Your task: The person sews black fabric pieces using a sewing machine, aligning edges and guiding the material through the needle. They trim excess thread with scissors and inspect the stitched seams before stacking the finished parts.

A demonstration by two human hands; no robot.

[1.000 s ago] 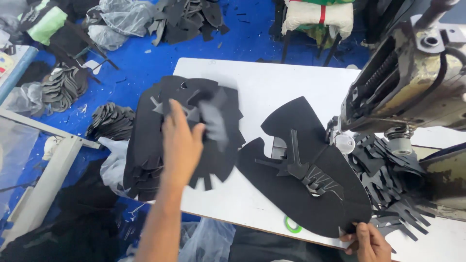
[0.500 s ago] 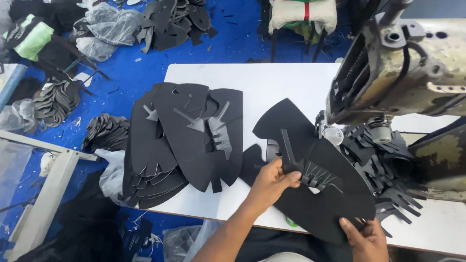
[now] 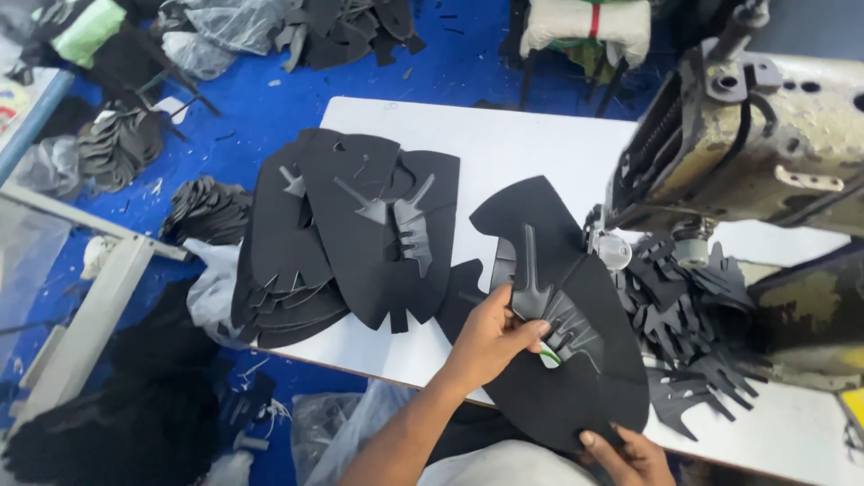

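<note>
Black panel (image 3: 576, 360) lies at the bench (image 3: 531, 144) front edge, under both hands, its far end reaching toward the sewing machine (image 3: 765, 153). R hand (image 3: 630, 454), nearest, pinches the panel's near edge, thumb on top. L hand (image 3: 490, 337) has its grip closed on the panel's left side, fingers over a grey forked trim (image 3: 553, 310) lying on it. Just right, a heap of dark cut bits (image 3: 697, 315) below the machine head. Left, a stack of similar black pieces (image 3: 351, 238) overhangs the bench. Beyond, blue floor (image 3: 252, 108) w/ scraps.
</note>
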